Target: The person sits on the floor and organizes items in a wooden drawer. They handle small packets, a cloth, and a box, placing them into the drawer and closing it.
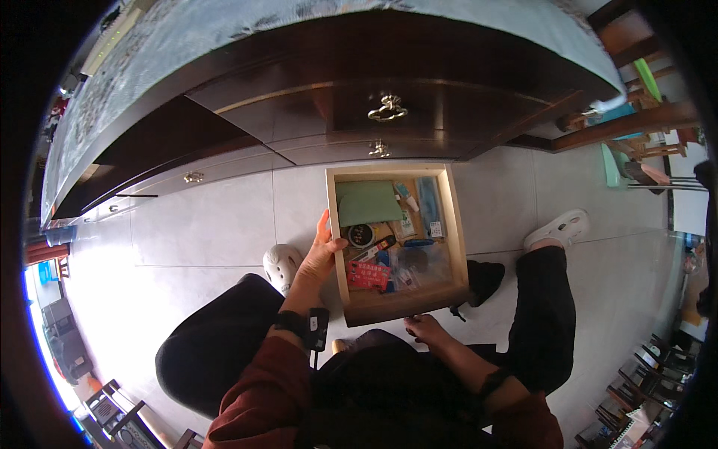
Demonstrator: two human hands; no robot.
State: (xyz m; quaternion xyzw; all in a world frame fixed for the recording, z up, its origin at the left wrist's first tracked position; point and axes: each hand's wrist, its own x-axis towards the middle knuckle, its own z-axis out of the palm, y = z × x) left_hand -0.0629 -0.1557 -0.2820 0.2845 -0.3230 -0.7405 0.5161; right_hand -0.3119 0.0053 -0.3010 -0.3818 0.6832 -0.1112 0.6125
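Note:
A wooden drawer [460, 247] is fully out of the cabinet, between my knees above the floor. My left hand [321, 252] grips its left wall, thumb over the rim. At its dark front panel [404, 308], the curled fingers of my right hand [429, 330] hold the near edge or a pull; the exact grip is partly hidden. Inside lie a green pouch or folder [370, 205], a round container [362, 236], a utility knife [376, 248], a red card [369, 275] bearing writing, a small tube [412, 202] and clear plastic bags [420, 261].
Ahead stands a dark wooden cabinet [314, 112] with metal pulls [387, 108] and a cloth cover [224, 33] on top. White clogs [280, 266] are on my feet, set apart on the tiled floor [202, 230]. A dustpan [612, 165] and wooden furniture [622, 132] are at the right.

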